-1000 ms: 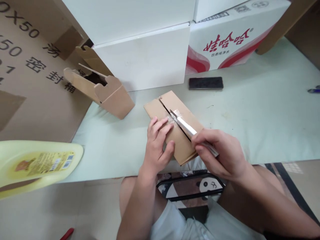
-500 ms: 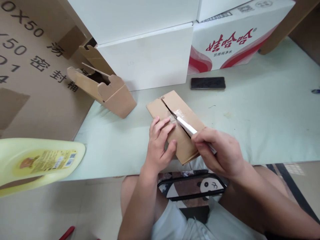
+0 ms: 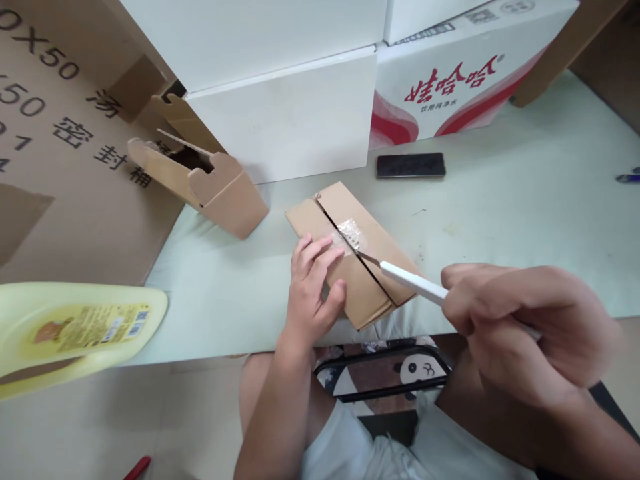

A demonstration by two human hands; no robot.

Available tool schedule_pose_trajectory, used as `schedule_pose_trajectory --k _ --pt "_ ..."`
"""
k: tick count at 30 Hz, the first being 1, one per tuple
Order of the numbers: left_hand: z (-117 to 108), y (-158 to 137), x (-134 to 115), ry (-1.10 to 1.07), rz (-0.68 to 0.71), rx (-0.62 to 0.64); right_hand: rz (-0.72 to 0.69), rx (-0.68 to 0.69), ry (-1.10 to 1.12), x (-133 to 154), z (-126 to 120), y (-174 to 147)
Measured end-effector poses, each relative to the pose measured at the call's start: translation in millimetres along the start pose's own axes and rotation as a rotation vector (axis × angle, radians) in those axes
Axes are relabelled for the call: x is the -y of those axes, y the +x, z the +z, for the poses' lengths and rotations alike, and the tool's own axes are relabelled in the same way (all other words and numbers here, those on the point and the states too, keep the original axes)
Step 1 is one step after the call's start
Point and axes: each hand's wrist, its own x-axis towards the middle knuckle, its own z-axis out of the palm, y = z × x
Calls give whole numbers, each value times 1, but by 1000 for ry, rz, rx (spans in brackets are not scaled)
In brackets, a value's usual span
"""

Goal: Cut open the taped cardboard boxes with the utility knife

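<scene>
A small brown cardboard box (image 3: pixel 367 287) lies slanted on the table, with a dark slit between its two top flaps. Clear tape (image 3: pixel 352 233) across the middle of the seam is parted along that slit. My left hand (image 3: pixel 315 283) rests on the box's left flap, fingers spread and holding nothing. In my right hand (image 3: pixel 525 327) is a white utility knife (image 3: pixel 413 280), gripped by its handle with the fingers closed. Its thin blade points up and left and reaches the seam near the tape; whether it touches cannot be told.
Behind the box stand a white carton (image 3: pixel 285 127), a red-and-white water carton (image 3: pixel 450 100) and a black phone (image 3: pixel 410 165). An open cardboard carrier (image 3: pixel 230 197) is at the left, near a big carton (image 3: pixel 75 167) and a yellow bottle (image 3: pixel 85 330). A pen (image 3: pixel 627 178) lies far right.
My right hand has pulled back to the right with the utility knife, drawing most of the blade out of the slit. The tape now shows parted. My left hand stays on the box.
</scene>
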Motion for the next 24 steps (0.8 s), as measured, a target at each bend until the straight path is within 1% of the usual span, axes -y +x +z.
schedule_pose_trajectory --k 3,6,9,12,14,16,19,21,24 --pt "1 0 1 -6 4 -12 -101 46 65 -9 2 9" --pt "1 -2 2 0 -4 -12 -100 85 20 -14 6 15" --pt "2 -3 2 -13 -15 -14 -88 11 35 -18 9 13" --pt "2 -3 1 -27 -23 -17 -43 -111 136 -23 10 9" --pt "1 -2 1 -27 -19 -13 -2 -156 218 -25 10 9" --pt "0 -1 0 -28 -9 -12 19 -171 296 -26 8 13" --pt "0 -1 1 -15 -15 -10 7 -201 374 -29 6 17" --pt "0 -2 1 -1 -28 -2 22 -211 358 -30 6 17" --pt "0 -3 2 -6 -31 -3 66 -180 306 -32 7 15"
